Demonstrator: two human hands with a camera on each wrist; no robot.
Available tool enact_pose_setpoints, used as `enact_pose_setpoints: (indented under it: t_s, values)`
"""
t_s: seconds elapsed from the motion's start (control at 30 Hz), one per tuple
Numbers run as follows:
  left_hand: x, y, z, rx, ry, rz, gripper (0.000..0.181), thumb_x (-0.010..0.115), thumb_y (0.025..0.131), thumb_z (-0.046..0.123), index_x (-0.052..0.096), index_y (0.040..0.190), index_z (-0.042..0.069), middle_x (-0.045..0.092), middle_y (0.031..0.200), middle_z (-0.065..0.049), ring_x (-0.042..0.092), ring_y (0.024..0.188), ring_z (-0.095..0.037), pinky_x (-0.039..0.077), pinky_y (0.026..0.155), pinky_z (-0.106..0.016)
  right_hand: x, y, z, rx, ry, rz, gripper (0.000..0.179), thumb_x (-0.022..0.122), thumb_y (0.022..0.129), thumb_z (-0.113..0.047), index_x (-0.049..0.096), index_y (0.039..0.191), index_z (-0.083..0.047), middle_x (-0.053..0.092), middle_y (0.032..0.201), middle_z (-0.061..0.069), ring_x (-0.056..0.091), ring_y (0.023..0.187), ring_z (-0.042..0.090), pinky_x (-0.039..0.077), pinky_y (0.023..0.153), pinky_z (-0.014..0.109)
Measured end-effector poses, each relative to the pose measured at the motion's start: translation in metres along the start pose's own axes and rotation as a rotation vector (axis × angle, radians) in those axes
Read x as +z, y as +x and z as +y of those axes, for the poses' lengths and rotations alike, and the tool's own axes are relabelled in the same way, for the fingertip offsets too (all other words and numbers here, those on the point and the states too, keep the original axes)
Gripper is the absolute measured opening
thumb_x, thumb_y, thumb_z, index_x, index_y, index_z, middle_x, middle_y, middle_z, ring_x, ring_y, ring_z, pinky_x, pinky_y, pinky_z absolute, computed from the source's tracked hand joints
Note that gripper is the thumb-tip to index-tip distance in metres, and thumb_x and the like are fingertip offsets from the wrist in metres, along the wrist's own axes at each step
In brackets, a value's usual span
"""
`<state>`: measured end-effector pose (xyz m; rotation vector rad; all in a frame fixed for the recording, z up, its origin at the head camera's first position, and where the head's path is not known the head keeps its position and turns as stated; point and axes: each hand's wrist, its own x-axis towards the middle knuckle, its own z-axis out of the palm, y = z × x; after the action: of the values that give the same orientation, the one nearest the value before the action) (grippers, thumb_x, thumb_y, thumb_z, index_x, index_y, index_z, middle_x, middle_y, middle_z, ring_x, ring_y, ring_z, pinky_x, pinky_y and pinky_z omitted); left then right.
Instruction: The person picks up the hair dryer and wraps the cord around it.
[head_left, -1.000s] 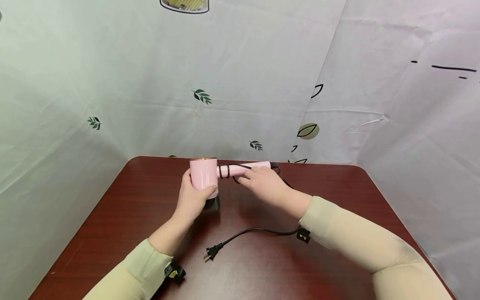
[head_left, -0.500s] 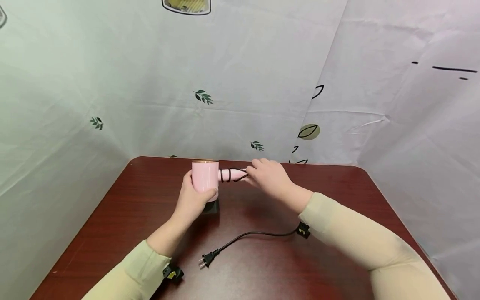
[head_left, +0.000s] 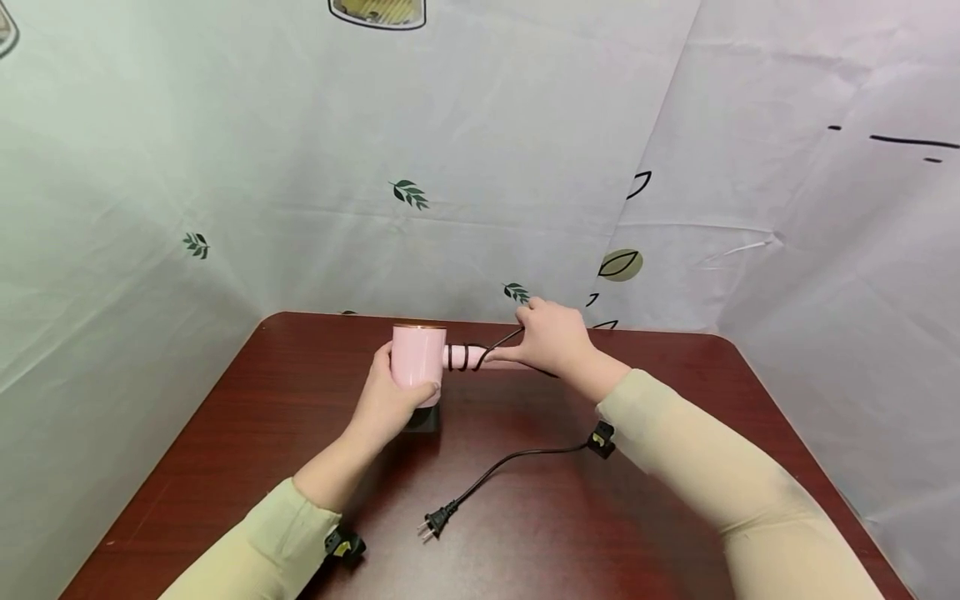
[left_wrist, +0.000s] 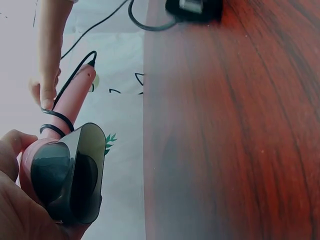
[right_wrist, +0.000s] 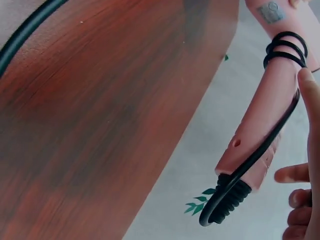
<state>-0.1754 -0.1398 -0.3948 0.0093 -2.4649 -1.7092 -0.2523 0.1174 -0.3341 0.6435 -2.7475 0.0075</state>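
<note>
A pink hair dryer [head_left: 417, 357] is held sideways over the far part of the table, its handle pointing right. My left hand [head_left: 381, 406] grips its barrel, thumb in front. On the barrel's lower end sits a dark flat nozzle [left_wrist: 90, 175]. The black power cord [right_wrist: 285, 56] loops several times round the handle [right_wrist: 257, 115] close to the barrel. At the handle, my right hand [head_left: 557, 337] holds the cord in curled fingers, with its thumb [right_wrist: 306, 82] stretched against the handle by the loops. In the head view this hand hides the handle's far end.
The cord's loose end lies across the reddish-brown table [head_left: 262, 433], ending in a two-pin plug [head_left: 437, 521] near the middle. White patterned cloth [head_left: 480, 167] encloses the back and sides. A small black camera [head_left: 602, 439] is strapped at the right wrist.
My right hand has risen from the handle's near side and drawn the cord up and over, laying more of it round the handle. The left hand keeps its grip; the dryer shifts slightly right.
</note>
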Motion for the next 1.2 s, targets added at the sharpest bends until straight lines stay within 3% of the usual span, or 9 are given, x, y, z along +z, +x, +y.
enact_pose_setpoints:
  t_s: [0.27,0.43,0.57,0.8,1.03,1.2]
  values:
    - [-0.003,0.002,0.002,0.002,0.009,-0.012,0.092,0.078,0.077,0.012,0.022,0.150,0.001,0.045,0.133,-0.019,0.052,0.111,-0.033,0.046,0.091,-0.046,-0.002,0.006,0.004,0.027,0.131,-0.091,0.064,0.066,0.071,-0.079,0.064,0.084,-0.016,0.048,0.083,-0.001,0.049,0.070,0.018,0.046,0.058,0.036]
    - [-0.006,0.003,0.003,-0.004,0.009,-0.015,0.092,0.077,0.078,0.013,0.022,0.151,0.001,0.045,0.134,-0.020,0.052,0.111,-0.034,0.046,0.091,-0.046,-0.004,0.008,0.004,0.017,0.208,-0.074,0.055,0.068,0.077,-0.072,0.066,0.085,-0.017,0.050,0.083,-0.001,0.050,0.071,0.019,0.045,0.062,0.035]
    - [-0.007,0.003,0.004,-0.006,0.007,-0.016,0.093,0.078,0.079,0.013,0.021,0.151,0.001,0.044,0.134,-0.020,0.052,0.111,-0.034,0.046,0.091,-0.046,-0.004,0.010,0.002,0.069,0.259,-0.053,0.059,0.069,0.074,-0.073,0.063,0.085,-0.015,0.053,0.083,-0.001,0.053,0.075,0.020,0.046,0.063,0.037]
    - [-0.006,0.004,0.002,0.002,-0.008,-0.013,0.092,0.078,0.077,0.011,0.023,0.150,0.001,0.045,0.132,-0.020,0.052,0.109,-0.033,0.047,0.090,-0.046,-0.002,0.016,0.006,0.217,0.234,-0.110,0.083,0.061,0.062,-0.089,0.056,0.096,-0.014,0.051,0.090,0.001,0.054,0.080,0.021,0.047,0.065,0.039]
    - [-0.005,0.003,0.000,-0.002,0.002,-0.017,0.093,0.079,0.077,0.012,0.022,0.151,0.001,0.045,0.133,-0.020,0.052,0.110,-0.033,0.047,0.090,-0.047,0.001,0.021,0.009,0.210,0.188,-0.111,0.103,0.050,0.054,-0.099,0.059,0.110,-0.013,0.053,0.101,0.004,0.056,0.093,0.026,0.050,0.076,0.045]
    - [-0.006,0.003,0.000,-0.010,0.011,-0.024,0.093,0.078,0.078,0.014,0.021,0.151,0.002,0.045,0.133,-0.020,0.052,0.111,-0.034,0.047,0.091,-0.048,0.003,0.024,0.011,0.187,0.156,-0.079,0.102,0.046,0.054,-0.101,0.060,0.104,-0.013,0.053,0.097,0.004,0.056,0.089,0.027,0.048,0.079,0.044]
